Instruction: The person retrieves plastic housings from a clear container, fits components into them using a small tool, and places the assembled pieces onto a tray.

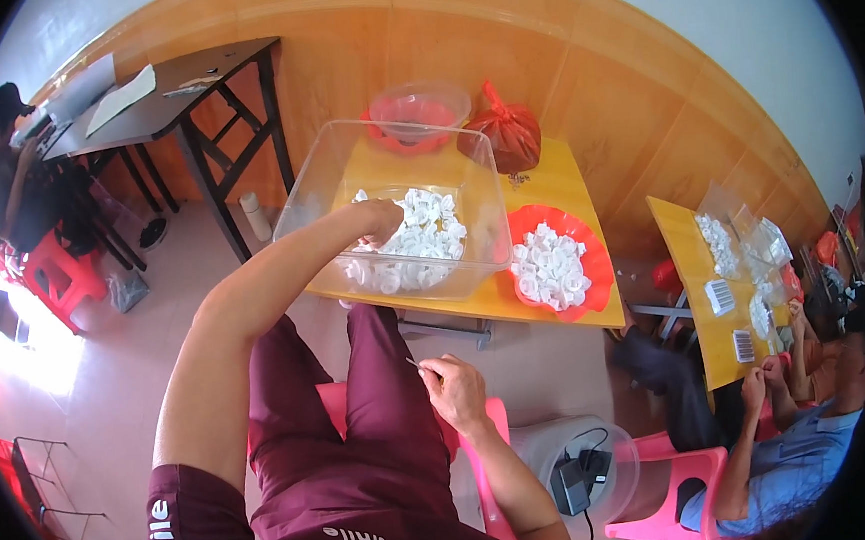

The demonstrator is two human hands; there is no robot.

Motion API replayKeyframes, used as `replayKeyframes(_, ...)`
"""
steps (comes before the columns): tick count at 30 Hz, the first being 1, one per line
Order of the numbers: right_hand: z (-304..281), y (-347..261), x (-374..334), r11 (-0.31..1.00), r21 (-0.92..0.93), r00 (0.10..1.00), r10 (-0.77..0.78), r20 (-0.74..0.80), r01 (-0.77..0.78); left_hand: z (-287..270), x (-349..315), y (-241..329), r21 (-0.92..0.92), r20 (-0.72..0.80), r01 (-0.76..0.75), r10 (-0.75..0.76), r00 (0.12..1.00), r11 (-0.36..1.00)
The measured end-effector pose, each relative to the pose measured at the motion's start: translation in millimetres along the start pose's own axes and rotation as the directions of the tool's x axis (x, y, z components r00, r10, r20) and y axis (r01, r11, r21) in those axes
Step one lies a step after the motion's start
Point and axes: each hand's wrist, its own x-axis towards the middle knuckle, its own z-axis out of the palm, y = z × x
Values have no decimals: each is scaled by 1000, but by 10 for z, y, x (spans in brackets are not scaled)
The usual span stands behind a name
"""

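- The left hand (pixel 379 222) dips into the clear bin (pixel 490 216), its fingers bent downward over the white pieces (pixel 430 240); whether they pinch one is hidden.
- The right hand (pixel 454 389) is apart from the bin, near the person's knee, thumb and fingers closed on a slim tool (pixel 412 363) (too small to make out its tip); no white piece shows at the tool.
- Around the left hand, the loose pieces spread over much of the bin's floor, so the work looks well short of finished, by my judgement.
- Just beside the bin, to its right, the red tray (pixel 600 248) carries a heaped second lot (pixel 550 262); some share may therefore be done, though which lot is the worked one cannot be told.
- Both containers stand on the yellow table (pixel 568 172).
- Farther back on it, a tied red bag (pixel 515 136) sits beside a clear basin (pixel 421 105); neither reveals anything about progress.
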Motion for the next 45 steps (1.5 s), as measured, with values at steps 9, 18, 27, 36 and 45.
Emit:
replayKeyframes(9, -20, -37, 33, 997, 79, 999, 19, -29, -16, -304, -1164, 93, -667, -584, -575, 146, 798, 475)
replayKeyframes(18, -382, -378, 41, 531, 748, 904, 367, 220, -398, 975, -2097, 1143, -693, -718, -713, -16, 696, 102)
replayKeyframes(27, -572, -770, -75, 612, 757, 968, 226, 110, -229, 1213, -2161, 1381, -612, -790, -753, -137, 598, 242)
replayKeyframes(36, -628, -842, -134, 521, 826, 959, 270, 82, -218, 1372, -2003, 1449, -590, -655, -604, -120, 746, -536)
replayKeyframes(45, -574, -826, -155, 599, 788, 967, 256, -17, -145, 1488, -1866, 1606, -462, -597, -481, -140, 790, -745)
